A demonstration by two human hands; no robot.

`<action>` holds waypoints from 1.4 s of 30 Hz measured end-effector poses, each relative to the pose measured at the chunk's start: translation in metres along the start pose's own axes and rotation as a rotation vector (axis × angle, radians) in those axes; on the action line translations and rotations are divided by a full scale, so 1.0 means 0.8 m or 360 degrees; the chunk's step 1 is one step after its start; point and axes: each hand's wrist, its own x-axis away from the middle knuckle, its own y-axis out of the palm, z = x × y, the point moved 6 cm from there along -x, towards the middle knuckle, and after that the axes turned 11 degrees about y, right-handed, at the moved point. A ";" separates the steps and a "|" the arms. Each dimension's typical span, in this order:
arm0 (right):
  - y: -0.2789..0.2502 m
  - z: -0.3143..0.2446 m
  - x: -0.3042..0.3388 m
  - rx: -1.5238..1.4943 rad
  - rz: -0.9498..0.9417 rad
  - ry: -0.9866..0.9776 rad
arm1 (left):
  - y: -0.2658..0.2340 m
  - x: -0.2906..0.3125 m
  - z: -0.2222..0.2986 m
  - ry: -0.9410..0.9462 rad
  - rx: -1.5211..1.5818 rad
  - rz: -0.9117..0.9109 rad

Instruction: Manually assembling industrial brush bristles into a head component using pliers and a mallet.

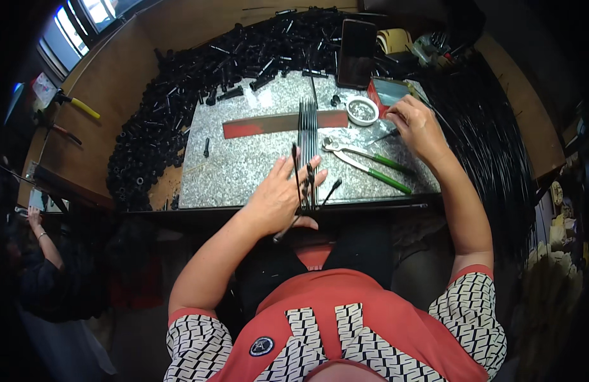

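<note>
Nearest the body, the left hand (278, 204) lies palm down at the front edge of the speckled granite slab (243, 165) that tops the counter. Its fingers (287, 170) are spread and partly curled around a bundle of thin black rods (308, 127); a few loose ends stick up between them, and one rod end pokes out below the palm. The rods run straight away from the person across the slab. They look stiff, light and smooth, so they would likely roll or slide apart unless pinched together near their near ends, where the hand already is.

Just right of the bundle lie pliers with green handles (371, 164), jaws pointing toward the rods. Farther out, the right hand (416, 124) hovers over the slab's right side, its fingers (396, 114) pinched shut on a slim dark piece too small to tell. Beside it sits a small white round dish (362, 110) of tiny metal parts. A red-and-grey flat strip (281, 123) lies across the slab under the rods.

Beyond, a heap of short black tubes (180, 102) curves around the slab's left and far sides, and a dark phone (357, 54) stands propped at the back.
</note>
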 end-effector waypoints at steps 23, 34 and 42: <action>-0.014 -0.109 0.073 -0.0767 -0.0539 -0.0230 | 0.002 -0.002 0.001 -0.0078 -0.0076 0.0064; -0.018 0.079 -0.039 0.0142 -0.0059 0.0363 | 0.000 -0.010 0.000 -0.0121 -0.0030 0.0193; 0.036 0.132 -0.071 0.0725 -0.0367 0.0401 | 0.005 0.017 -0.017 -0.0176 -0.0007 0.0046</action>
